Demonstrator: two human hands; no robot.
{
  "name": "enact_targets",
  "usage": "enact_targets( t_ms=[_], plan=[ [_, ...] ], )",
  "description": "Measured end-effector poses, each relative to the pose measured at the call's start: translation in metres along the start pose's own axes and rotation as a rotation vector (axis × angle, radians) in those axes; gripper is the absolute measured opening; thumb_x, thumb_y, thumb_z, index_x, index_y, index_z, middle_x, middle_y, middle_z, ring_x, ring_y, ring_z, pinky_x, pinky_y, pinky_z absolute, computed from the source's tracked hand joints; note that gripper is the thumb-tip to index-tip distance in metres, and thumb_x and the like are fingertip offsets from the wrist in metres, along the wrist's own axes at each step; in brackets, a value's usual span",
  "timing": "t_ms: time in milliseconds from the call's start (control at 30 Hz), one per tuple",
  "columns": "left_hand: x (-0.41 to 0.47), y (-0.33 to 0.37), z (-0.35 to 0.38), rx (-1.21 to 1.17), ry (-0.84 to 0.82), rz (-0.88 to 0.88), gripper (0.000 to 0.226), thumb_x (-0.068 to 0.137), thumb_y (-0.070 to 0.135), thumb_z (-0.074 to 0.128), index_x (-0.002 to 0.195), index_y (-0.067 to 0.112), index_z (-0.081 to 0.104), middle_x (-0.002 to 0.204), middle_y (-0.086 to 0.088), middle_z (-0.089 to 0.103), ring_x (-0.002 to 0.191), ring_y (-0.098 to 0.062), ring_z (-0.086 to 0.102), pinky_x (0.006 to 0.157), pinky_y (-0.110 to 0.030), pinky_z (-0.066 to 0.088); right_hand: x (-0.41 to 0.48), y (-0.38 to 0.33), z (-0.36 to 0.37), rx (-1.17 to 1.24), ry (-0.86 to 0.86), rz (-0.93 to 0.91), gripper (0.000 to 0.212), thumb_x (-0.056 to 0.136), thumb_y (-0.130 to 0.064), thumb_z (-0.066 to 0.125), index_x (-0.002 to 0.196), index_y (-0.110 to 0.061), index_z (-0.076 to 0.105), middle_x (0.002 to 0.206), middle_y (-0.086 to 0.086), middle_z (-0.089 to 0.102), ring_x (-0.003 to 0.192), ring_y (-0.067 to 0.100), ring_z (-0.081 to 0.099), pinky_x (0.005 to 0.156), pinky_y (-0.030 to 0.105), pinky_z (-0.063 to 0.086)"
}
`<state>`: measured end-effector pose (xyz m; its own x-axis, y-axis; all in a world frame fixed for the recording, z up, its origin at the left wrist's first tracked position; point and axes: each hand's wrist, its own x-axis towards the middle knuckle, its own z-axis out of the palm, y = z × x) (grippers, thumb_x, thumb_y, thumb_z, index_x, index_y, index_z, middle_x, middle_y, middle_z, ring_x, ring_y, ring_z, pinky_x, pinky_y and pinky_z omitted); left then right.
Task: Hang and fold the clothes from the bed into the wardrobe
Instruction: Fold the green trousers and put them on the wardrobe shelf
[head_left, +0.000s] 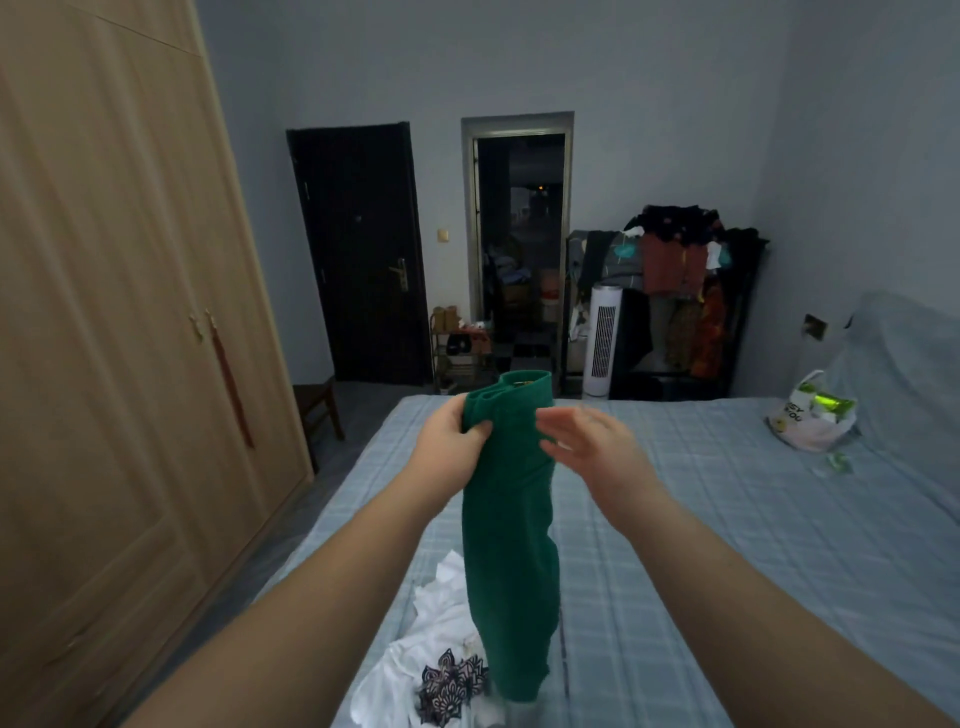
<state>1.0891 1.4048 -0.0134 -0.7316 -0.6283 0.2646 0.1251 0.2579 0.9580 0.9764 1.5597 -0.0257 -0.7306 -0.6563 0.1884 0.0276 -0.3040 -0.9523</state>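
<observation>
While the wardrobe (104, 312) stands w/ doors closed along our left side, the bed (727, 545) runs ahead of us & to the right, so whatever we fold has to travel leftward. Over the bed's near-left part hangs the green garment (509, 545), bunched into a narrow column: long axis approx. vertical, banded top edge up by the hands, lower end down near the sheet (contact not clear), just beside a crumpled white garment (415, 639) w/ a dark flower print that lies at the near edge. Our left hand (452, 436) grips the green garment's top-left corner, fingers curled round the cloth, and it alone carries the weight. Our right hand (587, 441) has hold of nothing: fingers straight & spread, motion-blurred, tips pointing at the cloth's right edge, at or just short of it; we can't tell if they touch. So the garment lies directly to the left of the right hand, at approx. the same height, and that hand is the free one & nearest the ungripped side. We judge the step in hand is spreading the top edge out: the right hand needs to close on the top-right corner, then pull apart from the left to open the piece flat.
</observation>
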Motion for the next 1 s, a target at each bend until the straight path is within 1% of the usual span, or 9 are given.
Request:
enact_targets(
  t_ms=[100,167,233,333,433,600,700,800,1000],
  plan=[
    [0.009,0.004,-0.012,-0.069,-0.028,-0.039,0.033,0.098,-0.001,0.052,0.106,0.026,0.069,0.108,-0.002,0.075,0.1,-0.02,0.072,0.083,-0.035,0.058,0.017,-0.001,-0.022,-0.353,0.244,-0.151,0.016,0.097,-0.011,0.056,0.107,-0.02,0.065,0.11,-0.004,0.068,0.108,0.013,0.063,0.1,0.042,0.052],
    [0.012,0.008,-0.019,-0.14,-0.05,-0.051,0.032,0.099,-0.002,0.051,0.107,0.021,0.07,0.108,-0.005,0.076,0.103,-0.026,0.072,0.086,-0.04,0.058,0.027,0.002,-0.03,-0.418,0.09,-0.058,0.039,0.093,-0.021,0.067,0.13,-0.023,0.052,0.132,-0.007,0.055,0.125,0.013,0.05,0.112,0.044,0.04],
    [0.01,0.014,-0.025,-0.192,-0.105,-0.057,0.03,0.099,0.0,0.051,0.109,0.02,0.071,0.112,-0.008,0.075,0.106,-0.028,0.071,0.089,-0.044,0.058,0.034,0.006,-0.034,-0.292,-0.077,0.163,0.068,0.088,-0.028,0.074,0.146,-0.02,0.039,0.144,-0.003,0.049,0.134,0.018,0.046,0.117,0.047,0.033],
    [0.004,0.025,-0.034,-0.198,-0.179,-0.057,0.029,0.099,0.0,0.05,0.117,0.014,0.068,0.117,-0.011,0.072,0.11,-0.03,0.069,0.093,-0.045,0.056,0.03,0.009,-0.034,-0.159,-0.264,0.347,0.064,0.078,-0.03,0.077,0.136,-0.019,0.052,0.134,0.001,0.064,0.122,0.022,0.061,0.11,0.049,0.041],
    [-0.007,0.038,-0.047,-0.199,-0.23,-0.061,0.03,0.099,-0.004,0.048,0.12,0.01,0.066,0.118,-0.013,0.072,0.112,-0.031,0.068,0.096,-0.045,0.054,0.02,0.004,-0.03,-0.116,-0.284,0.294,0.055,0.078,-0.017,0.075,0.13,-0.013,0.058,0.128,0.005,0.068,0.115,0.026,0.066,0.095,0.046,0.051],
    [-0.029,0.059,-0.074,-0.242,-0.339,-0.066,0.032,0.1,-0.007,0.046,0.127,0.001,0.059,0.123,-0.017,0.069,0.114,-0.032,0.067,0.091,-0.039,0.058,-0.014,-0.029,-0.021,0.049,-0.354,0.218,0.06,0.072,-0.007,0.072,0.131,-0.006,0.059,0.129,0.013,0.066,0.117,0.034,0.064,0.089,0.041,0.057],
    [-0.043,0.069,-0.085,-0.278,-0.396,-0.075,0.032,0.1,-0.005,0.046,0.129,0.0,0.058,0.125,-0.018,0.067,0.115,-0.032,0.066,0.09,-0.037,0.058,-0.039,-0.049,-0.016,0.023,-0.394,0.187,0.061,0.077,-0.004,0.068,0.136,-0.006,0.054,0.133,0.015,0.063,0.121,0.035,0.061,0.095,0.043,0.054],
    [-0.056,0.073,-0.091,-0.247,-0.42,-0.075,0.03,0.1,-0.002,0.047,0.127,0.005,0.061,0.124,-0.015,0.069,0.115,-0.03,0.066,0.092,-0.039,0.057,-0.064,-0.061,-0.007,-0.043,-0.357,0.139,0.063,0.076,-0.002,0.072,0.136,-0.005,0.054,0.133,0.017,0.062,0.122,0.036,0.061,0.1,0.047,0.051],
    [-0.084,0.072,-0.095,0.031,-0.415,-0.055,0.024,0.102,0.008,0.053,0.124,0.009,0.062,0.117,-0.005,0.073,0.104,-0.017,0.072,0.085,-0.031,0.06,-0.114,-0.07,0.0,-0.22,-0.081,0.007,0.046,0.072,-0.014,0.081,0.117,-0.018,0.07,0.117,0.005,0.073,0.107,0.028,0.07,0.085,0.038,0.06]
  ],
)
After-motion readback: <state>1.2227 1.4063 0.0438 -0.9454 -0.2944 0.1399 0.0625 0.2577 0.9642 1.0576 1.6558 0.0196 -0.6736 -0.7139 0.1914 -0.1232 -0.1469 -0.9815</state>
